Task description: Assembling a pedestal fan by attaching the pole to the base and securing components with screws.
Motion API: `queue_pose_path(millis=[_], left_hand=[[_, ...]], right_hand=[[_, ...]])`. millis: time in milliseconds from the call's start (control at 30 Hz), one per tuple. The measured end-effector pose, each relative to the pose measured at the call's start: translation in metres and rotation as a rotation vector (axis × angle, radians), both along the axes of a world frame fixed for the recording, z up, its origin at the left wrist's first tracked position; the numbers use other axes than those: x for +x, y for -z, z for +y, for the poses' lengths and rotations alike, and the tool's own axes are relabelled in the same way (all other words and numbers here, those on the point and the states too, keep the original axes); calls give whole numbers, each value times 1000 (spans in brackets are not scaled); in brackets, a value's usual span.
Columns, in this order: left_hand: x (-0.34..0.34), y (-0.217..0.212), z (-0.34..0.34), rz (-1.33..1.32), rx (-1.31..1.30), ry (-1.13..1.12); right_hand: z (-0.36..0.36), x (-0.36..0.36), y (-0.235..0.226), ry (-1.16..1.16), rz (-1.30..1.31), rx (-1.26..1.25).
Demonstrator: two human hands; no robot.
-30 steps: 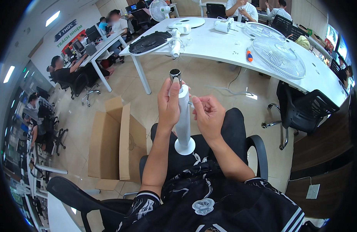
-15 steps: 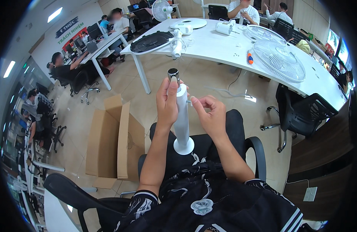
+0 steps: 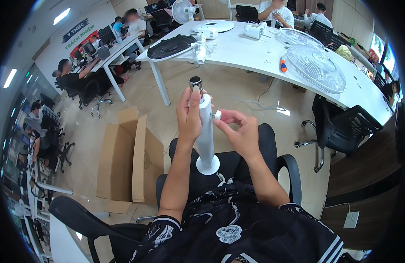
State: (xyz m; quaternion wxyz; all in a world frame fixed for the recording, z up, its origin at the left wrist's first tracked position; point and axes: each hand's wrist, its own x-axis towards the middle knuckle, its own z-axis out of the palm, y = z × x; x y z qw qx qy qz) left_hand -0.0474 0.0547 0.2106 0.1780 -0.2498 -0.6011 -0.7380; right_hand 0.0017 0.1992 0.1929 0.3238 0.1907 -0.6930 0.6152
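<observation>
White pole [image 3: 205,140] clamped in left hand [image 3: 189,116]; right hand [image 3: 242,131] pinches knob [image 3: 218,115], screw hidden.

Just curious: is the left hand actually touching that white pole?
Touching. The head view shows the left hand wrapped around the upper part of the white pole, thumb pressed flat along it.

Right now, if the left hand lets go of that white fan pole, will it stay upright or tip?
Probably tips: the white pole is tall and narrow, its small round foot resting on a chair seat. It looks rigid. The left hand steadies it.
</observation>
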Motion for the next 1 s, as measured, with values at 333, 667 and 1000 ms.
queue_pose_path(millis=[333,667,1000], left_hand=[[1,0,5,-22,24,30],[-1,3,-2,14,18,6],[6,-1,3,-29,72,55]], right_hand=[[-13,-9,9,-22,-203,-355],[-4,0,4,7,36,-14],[-12,-2,0,55,-324,-116]])
